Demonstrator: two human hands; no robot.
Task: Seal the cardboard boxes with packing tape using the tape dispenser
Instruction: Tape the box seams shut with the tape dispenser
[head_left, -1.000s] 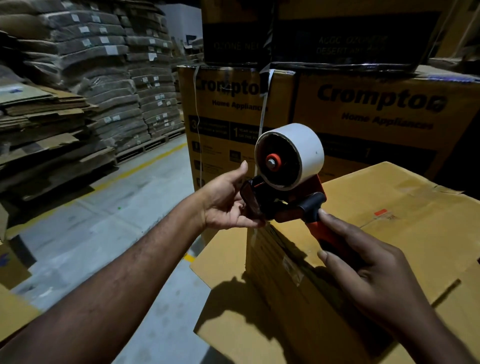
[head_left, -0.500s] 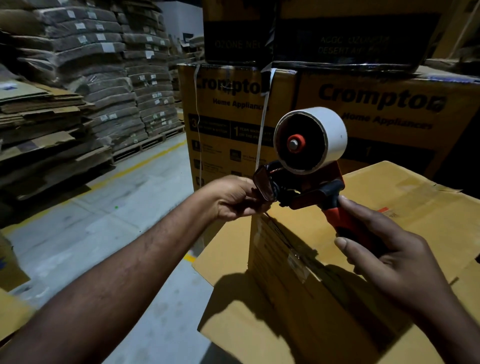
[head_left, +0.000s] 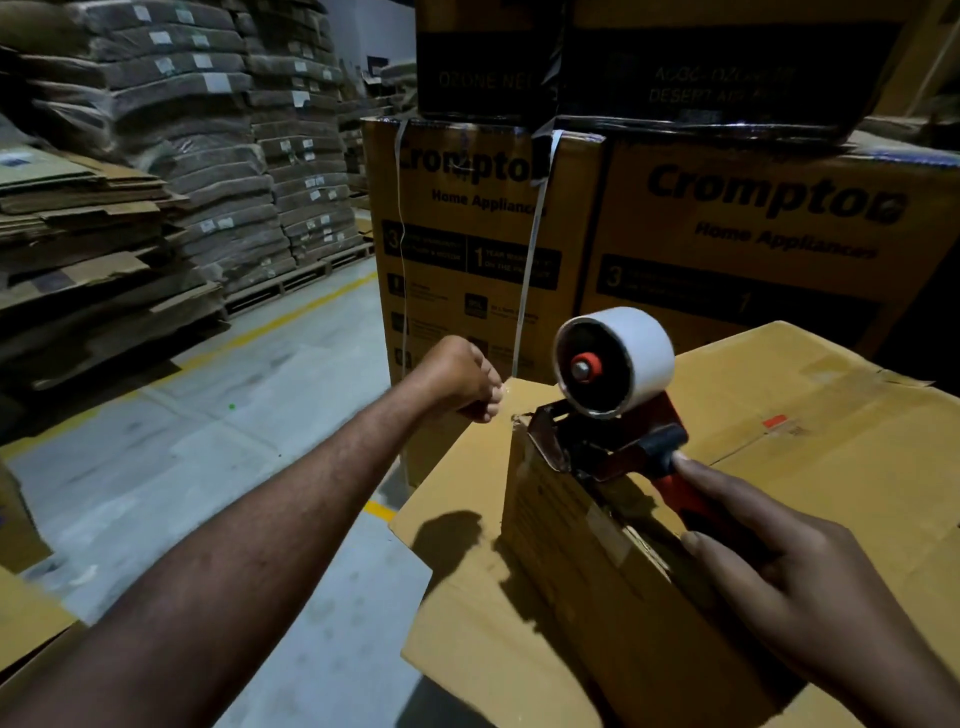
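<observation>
The tape dispenser (head_left: 618, 447) is red and black and carries a white tape roll (head_left: 631, 358). Its metal mouth rests on the top left edge of the brown cardboard box (head_left: 810, 415) in front of me. My right hand (head_left: 789, 587) grips the dispenser's red handle from behind. My left hand (head_left: 460, 379) is just left of the mouth, at the box's far left corner. Its fingers are bent together as in a pinch, tips against the cardboard. The tape strip between hand and dispenser is too faint to make out.
An open side flap (head_left: 457, 525) sticks out left from the box. Behind stand stacked printed cartons (head_left: 467, 218), one with a loose strap (head_left: 532, 270). Flattened cardboard piles (head_left: 88, 223) and wrapped bundles on pallets (head_left: 208, 130) line the left. The grey floor (head_left: 234, 415) has a yellow line.
The dispenser has come down from the air onto the box's top edge. My left hand has left the dispenser's mouth and moved left and away to the box's far corner.
</observation>
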